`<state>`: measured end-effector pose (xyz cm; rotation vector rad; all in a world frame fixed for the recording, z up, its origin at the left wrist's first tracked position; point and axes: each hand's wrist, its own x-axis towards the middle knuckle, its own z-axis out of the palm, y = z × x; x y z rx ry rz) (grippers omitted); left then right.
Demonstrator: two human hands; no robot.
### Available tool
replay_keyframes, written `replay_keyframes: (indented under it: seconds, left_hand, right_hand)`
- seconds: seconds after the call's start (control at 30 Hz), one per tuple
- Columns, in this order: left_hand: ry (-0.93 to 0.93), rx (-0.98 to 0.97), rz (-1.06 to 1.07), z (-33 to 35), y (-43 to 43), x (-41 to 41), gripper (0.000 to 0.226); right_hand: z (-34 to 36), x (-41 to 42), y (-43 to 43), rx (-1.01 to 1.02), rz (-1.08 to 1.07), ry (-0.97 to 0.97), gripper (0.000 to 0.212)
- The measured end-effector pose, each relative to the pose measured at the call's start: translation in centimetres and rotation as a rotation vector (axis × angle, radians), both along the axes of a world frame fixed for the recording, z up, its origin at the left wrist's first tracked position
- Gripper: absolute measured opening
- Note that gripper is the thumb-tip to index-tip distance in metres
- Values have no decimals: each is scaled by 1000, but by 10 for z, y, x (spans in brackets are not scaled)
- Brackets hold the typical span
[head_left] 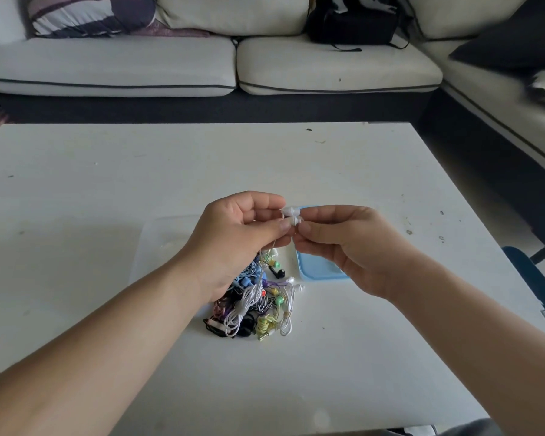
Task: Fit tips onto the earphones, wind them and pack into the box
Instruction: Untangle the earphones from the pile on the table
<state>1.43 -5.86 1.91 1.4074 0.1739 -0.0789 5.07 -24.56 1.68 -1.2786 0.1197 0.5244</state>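
Two white earbuds [291, 215] between two hands [236, 234] [343, 243]

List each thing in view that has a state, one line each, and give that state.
White earbuds: raised above the table, pinched between both hands.
Left hand: closed on the earbuds and their cable.
Right hand: fingertips pinching an earbud.
Earphone pile: wound bundles, heaped on the table.
Blue box: on the table, partly hidden.

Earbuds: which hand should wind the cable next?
Probably right. The left hand already pinches the white earbuds with the cable hanging from it; the right hand only touches them with its fingers.
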Motion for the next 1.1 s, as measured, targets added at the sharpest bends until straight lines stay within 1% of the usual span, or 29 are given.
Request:
replay_keyframes:
  seconds: [0.07,0.17,0.37,0.6,0.8,0.93,1.1]
  left_hand:
    - [-1,-2,16,0,1,0,31]
    - [-5,11,31,1,1,0,31]
    - [-8,18,62,-1,1,1,30]
    - [-19,-6,109,-4,0,1,27]
    - [-11,-19,167,-10,-5,1,26]
    - [1,-26,186,-12,-4,2,24]
    - [17,-55,178,-12,-2,4,26]
  right_hand:
    - [1,-1,0,19,-4,7,21]
    - [3,-2,1,37,10,8,16]
    - [5,-3,2,35,5,11,23]
    - [4,-9,8,55,-42,8,12]
    - [-5,-15,21,36,-160,-36,11]
    - [-12,-20,28,9,-181,-49,19]
    - [-11,-17,29,39,-192,-19,12]
